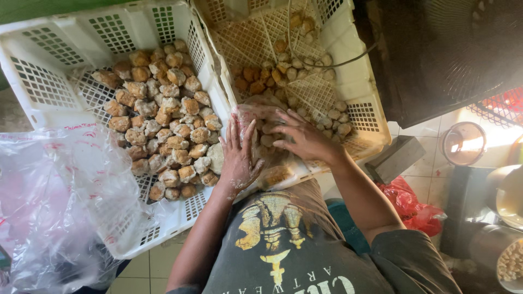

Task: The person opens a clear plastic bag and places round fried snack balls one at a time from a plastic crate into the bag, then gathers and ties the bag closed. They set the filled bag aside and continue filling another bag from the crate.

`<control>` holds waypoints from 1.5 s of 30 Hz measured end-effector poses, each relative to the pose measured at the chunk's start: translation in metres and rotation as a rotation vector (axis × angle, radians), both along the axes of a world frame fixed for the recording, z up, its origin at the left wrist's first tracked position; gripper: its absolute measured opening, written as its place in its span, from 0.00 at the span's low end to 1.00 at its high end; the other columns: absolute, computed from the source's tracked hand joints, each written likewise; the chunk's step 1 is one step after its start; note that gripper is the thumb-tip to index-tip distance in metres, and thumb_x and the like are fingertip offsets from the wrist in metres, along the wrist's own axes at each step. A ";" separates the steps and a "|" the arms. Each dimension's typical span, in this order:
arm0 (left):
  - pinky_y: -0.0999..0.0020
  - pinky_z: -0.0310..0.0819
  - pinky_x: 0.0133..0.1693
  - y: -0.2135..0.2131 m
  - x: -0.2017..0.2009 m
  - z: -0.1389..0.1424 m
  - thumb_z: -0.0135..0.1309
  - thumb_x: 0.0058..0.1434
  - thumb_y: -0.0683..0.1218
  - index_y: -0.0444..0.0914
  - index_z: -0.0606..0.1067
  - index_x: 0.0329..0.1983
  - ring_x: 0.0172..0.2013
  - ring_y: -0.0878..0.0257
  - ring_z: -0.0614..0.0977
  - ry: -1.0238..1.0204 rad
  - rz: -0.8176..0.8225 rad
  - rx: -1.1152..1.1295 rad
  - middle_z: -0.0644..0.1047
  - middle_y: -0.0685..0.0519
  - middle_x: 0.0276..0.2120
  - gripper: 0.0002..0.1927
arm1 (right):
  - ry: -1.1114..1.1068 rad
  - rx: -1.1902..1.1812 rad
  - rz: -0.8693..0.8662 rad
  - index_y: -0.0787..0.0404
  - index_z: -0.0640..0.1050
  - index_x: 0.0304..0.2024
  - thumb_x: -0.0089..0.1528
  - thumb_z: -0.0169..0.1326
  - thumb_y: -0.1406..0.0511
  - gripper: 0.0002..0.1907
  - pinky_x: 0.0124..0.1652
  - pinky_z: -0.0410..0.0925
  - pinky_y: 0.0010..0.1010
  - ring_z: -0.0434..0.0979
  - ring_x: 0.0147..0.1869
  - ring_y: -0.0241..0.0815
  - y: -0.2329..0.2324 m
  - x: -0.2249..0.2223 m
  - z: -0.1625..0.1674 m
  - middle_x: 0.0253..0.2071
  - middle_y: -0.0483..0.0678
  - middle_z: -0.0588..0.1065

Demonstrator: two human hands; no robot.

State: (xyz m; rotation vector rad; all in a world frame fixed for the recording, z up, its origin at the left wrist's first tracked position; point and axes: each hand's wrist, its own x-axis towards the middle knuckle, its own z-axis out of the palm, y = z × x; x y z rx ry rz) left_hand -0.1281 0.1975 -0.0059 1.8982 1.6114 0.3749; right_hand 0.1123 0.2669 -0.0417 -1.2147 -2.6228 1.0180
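**Both hands cupped round a filled clear bag at the seam of two crates**

Nearest you is your own lap, in a dark printed shirt (283, 245). Just beyond it, your left hand (239, 155) stands flat and upright against the left side of a clear plastic bag (267, 136) filled with pale lumps. Its fingers are spread and point away from you. Your right hand (305, 139) lies over the bag's right shoulder, fingers spread wide and curled down onto the film. Neither hand pinches; together you press the bag between palms, which looks like a way to keep the loose lumps bunched and the soft film from slumping.

The bag sits on the near rim where the two white crates meet, mostly in the right crate (359, 92). Its long axis runs near to far, with the bulging closed end towards you; I cannot tell where the mouth lies, since your hands and the folds hide it.

To the left, the left crate (38, 76) holds a dense heap of browned, crusted pieces (163, 125), close to your left hand. A crumpled sheet of clear plastic (60, 201) drapes its near-left corner. Farther off, the right crate holds a thinner scatter of smaller pale balls (305, 65) along its far side. Red plastic (408, 204) lies on the tiled floor at near right.
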 end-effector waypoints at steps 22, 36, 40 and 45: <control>0.26 0.38 0.67 -0.004 0.000 -0.009 0.66 0.48 0.51 0.49 0.47 0.78 0.74 0.32 0.41 0.005 0.003 -0.032 0.38 0.31 0.75 0.57 | -0.411 -0.313 -0.348 0.50 0.61 0.73 0.57 0.61 0.70 0.43 0.51 0.71 0.49 0.72 0.59 0.65 0.072 0.019 -0.026 0.66 0.66 0.60; 0.27 0.35 0.68 -0.001 0.000 -0.006 0.67 0.49 0.51 0.50 0.44 0.78 0.75 0.33 0.38 0.022 -0.011 -0.034 0.38 0.30 0.74 0.58 | 0.434 -0.771 -0.711 0.54 0.68 0.52 0.64 0.58 0.62 0.18 0.43 0.74 0.35 0.79 0.45 0.44 0.066 0.039 0.018 0.47 0.50 0.74; 0.27 0.36 0.67 -0.001 0.000 -0.006 0.68 0.49 0.53 0.50 0.46 0.78 0.74 0.34 0.38 0.016 0.000 -0.030 0.37 0.31 0.75 0.58 | 0.769 -0.997 -0.468 0.54 0.69 0.48 0.64 0.59 0.61 0.15 0.42 0.77 0.32 0.78 0.42 0.41 0.025 0.002 0.044 0.41 0.49 0.73; 0.25 0.40 0.66 -0.001 0.001 -0.004 0.67 0.50 0.54 0.50 0.47 0.78 0.75 0.35 0.39 0.009 -0.003 -0.008 0.37 0.33 0.76 0.57 | 0.469 -0.157 -0.441 0.62 0.74 0.47 0.66 0.58 0.67 0.09 0.43 0.73 0.36 0.78 0.43 0.43 -0.009 -0.048 0.021 0.41 0.50 0.77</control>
